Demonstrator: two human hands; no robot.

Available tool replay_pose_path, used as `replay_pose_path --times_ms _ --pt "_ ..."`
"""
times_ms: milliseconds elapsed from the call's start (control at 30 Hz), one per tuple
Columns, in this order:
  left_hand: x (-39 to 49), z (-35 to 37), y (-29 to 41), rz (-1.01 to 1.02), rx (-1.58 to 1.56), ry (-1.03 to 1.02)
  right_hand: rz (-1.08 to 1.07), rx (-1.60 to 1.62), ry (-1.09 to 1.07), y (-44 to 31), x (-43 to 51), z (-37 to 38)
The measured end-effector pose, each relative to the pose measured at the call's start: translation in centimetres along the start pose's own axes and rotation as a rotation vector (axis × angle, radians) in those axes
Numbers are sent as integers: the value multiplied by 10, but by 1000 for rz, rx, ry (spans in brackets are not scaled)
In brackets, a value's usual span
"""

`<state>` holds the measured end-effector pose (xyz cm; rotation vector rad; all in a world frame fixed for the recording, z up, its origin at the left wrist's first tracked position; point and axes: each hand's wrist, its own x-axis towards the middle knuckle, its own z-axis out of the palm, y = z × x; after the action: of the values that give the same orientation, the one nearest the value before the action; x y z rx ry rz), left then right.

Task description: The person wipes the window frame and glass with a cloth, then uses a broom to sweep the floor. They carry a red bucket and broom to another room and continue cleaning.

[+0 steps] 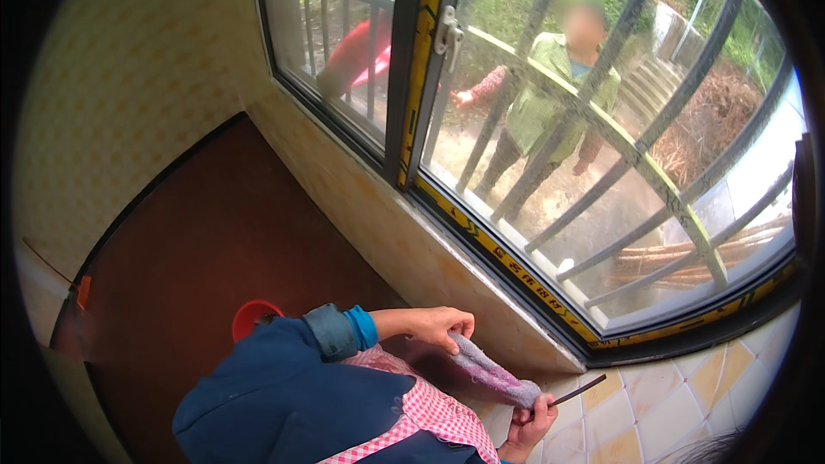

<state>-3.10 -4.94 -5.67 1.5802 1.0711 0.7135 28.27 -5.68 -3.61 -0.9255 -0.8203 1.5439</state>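
Observation:
A grey and pink fuzzy cloth point(491, 370), possibly a folded towel, is stretched between both hands in front of the apron. My left hand point(441, 327) pinches its upper left end between thumb and fingers. At the lower right end, my right hand point(533, 422) grips the cloth. A thin dark strip point(580, 390) sticks out to the right from this hand; whether it runs inside the cloth I cannot tell. Below the cloth is the pink checked apron point(445, 415), worn over a dark blue jacket point(277, 393).
A barred window point(451, 206) with a white handle point(448, 38) rises ahead. Outside stands a person point(561, 96), near a red object point(367, 58). A red bucket point(243, 321) sits on the reddish-brown surface point(213, 225) to the left. Diamond-patterned tiles point(651, 399) lie at right.

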Motion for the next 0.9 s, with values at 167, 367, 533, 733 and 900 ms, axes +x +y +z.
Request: replay_pose_path --times_ms 167,367,533,733,900 --pt "-34 -44 16 62 -2 198 29 44 17 9 -7 44" --pt "-75 -96 39 94 158 341 -8 -28 -30 18 -3 111" --pt "-117 -136 42 -32 225 374 -8 -206 -165 30 4 168" --pt "-149 -186 19 51 21 691 101 -386 -233 57 16 227" --pt "-134 -227 15 275 195 1216 -19 -479 -274 68 40 293"
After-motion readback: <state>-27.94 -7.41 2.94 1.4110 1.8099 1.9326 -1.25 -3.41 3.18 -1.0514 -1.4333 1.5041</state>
